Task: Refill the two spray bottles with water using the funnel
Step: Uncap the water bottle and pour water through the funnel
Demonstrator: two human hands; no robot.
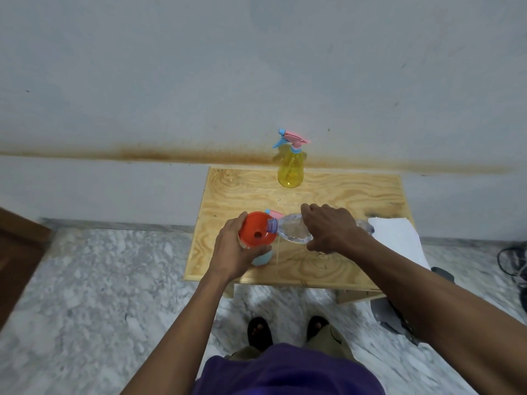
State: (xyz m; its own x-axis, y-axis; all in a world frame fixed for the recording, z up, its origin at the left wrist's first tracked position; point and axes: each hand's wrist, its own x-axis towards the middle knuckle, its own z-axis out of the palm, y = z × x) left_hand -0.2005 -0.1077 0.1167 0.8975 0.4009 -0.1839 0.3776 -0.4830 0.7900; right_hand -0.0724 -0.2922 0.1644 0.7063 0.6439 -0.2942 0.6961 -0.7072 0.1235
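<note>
While the left hand [231, 252] curls around a pale blue bottle [262, 258] at the near left of the wooden table [342, 195], an orange funnel [256, 232] sits in the bottle's mouth. Just to the right, the right hand [328, 228] grips a clear water bottle [293, 230] tipped sideways, its neck over the funnel's rim. A pink and blue spray head [272, 213] lies behind the funnel. Farther back stands a yellow spray bottle [291, 169], upright. White paper [399, 238] lies at the table's right edge.

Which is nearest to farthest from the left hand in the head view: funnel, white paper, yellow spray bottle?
From the left hand:
1. Orange funnel, held at its rim, near-left on the table.
2. White paper, at the table's right edge.
3. Yellow spray bottle, at the far edge by the wall.
</note>
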